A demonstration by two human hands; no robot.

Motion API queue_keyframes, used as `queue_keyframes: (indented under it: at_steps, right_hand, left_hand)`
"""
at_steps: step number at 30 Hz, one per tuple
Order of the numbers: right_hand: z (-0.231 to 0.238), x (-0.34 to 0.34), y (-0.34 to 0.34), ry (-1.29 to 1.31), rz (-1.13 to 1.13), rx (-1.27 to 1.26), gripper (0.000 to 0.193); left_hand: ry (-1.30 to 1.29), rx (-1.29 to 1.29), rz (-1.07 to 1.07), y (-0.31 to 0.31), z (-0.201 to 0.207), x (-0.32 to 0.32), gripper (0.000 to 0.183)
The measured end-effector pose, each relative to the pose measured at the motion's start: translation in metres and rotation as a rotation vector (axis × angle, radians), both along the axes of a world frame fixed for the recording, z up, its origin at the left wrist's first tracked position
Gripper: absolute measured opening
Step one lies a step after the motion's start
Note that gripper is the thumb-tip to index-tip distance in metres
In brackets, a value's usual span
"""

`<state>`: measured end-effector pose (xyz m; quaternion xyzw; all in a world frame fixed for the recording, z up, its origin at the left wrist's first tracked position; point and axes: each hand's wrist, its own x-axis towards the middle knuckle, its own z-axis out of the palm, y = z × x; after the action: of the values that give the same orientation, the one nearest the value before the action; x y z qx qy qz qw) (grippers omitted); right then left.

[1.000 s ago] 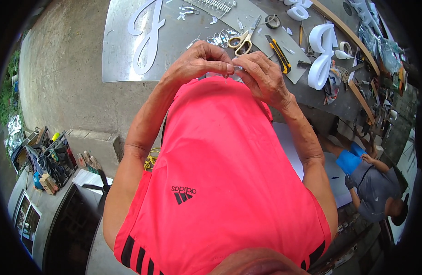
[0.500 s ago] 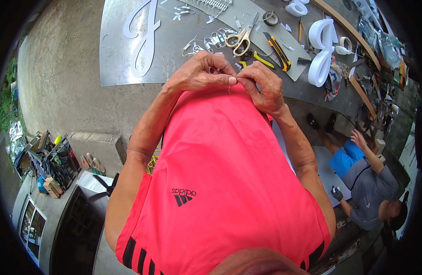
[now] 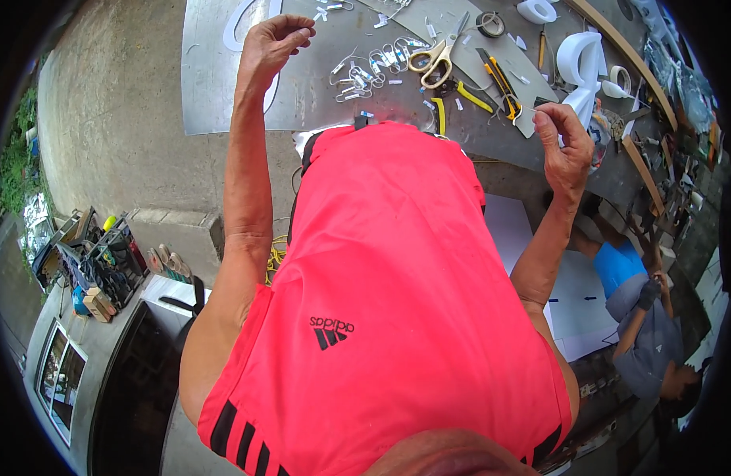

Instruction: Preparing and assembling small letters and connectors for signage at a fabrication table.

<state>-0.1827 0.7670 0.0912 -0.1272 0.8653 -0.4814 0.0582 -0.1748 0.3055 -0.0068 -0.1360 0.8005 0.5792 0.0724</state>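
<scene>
My left hand [image 3: 274, 51] is raised over the metal sheet [image 3: 208, 103], beside a white cut-out letter [image 3: 232, 30]. Its thumb and fingertips are pinched together; whatever may be between them is too small to make out. Out to the right, my right hand [image 3: 568, 151] pinches a thin pale wire [image 3: 534, 109] between thumb and forefinger, close to a yellow utility knife [image 3: 502, 83]. Between the hands on the table lie strings of small white light modules [image 3: 367, 73], cream-handled scissors [image 3: 435, 65] and yellow-handled pliers [image 3: 475, 97].
A dark tape roll [image 3: 490, 24] and raised white letter shapes [image 3: 581, 62] stand on the table's right side. A long wooden strip [image 3: 631, 55] runs along there. A co-worker [image 3: 647, 325] is at lower right, by a white sheet [image 3: 576, 297]. Yellow cord [image 3: 277, 258] lies on the floor.
My hands were together at the table's near edge and have moved apart, the left up and leftward, the right out to the right. The co-worker's arms have moved.
</scene>
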Motion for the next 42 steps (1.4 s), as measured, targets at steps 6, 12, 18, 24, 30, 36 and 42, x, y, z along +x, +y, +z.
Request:
queue_keyframes:
  at_steps: [6,12,18,24,30,36,42]
  right_hand:
    - [-0.004,-0.005,0.002,-0.012,-0.018,0.09,0.012]
    - [0.003,-0.006,-0.019,0.038,0.116,0.185,0.008]
    - [-0.003,-0.005,-0.026,0.004,0.114,0.117,0.008]
    - [-0.004,-0.01,-0.032,0.052,0.135,0.09,0.01]
    - [-0.005,-0.009,-0.031,-0.023,0.124,0.003,0.01]
    - [-0.004,-0.005,-0.031,-0.042,0.119,-0.036,0.01]
    - [0.003,-0.005,-0.037,-0.008,0.127,-0.001,0.009]
  left_hand:
    - [-0.122,-0.303,0.006,0.017,-0.026,0.034,0.03]
    - [-0.078,-0.385,-0.057,0.058,-0.048,0.026,0.03]
    - [0.131,-0.606,-0.211,0.067,-0.052,0.022,0.038]
    - [0.183,-0.629,-0.157,0.067,-0.06,0.023,0.043]
    - [0.184,-0.504,-0.158,0.061,-0.071,0.024,0.043]
    - [0.222,-0.409,-0.106,0.067,-0.066,0.029,0.044]
    - [0.255,-0.368,-0.04,0.072,-0.069,0.03,0.034]
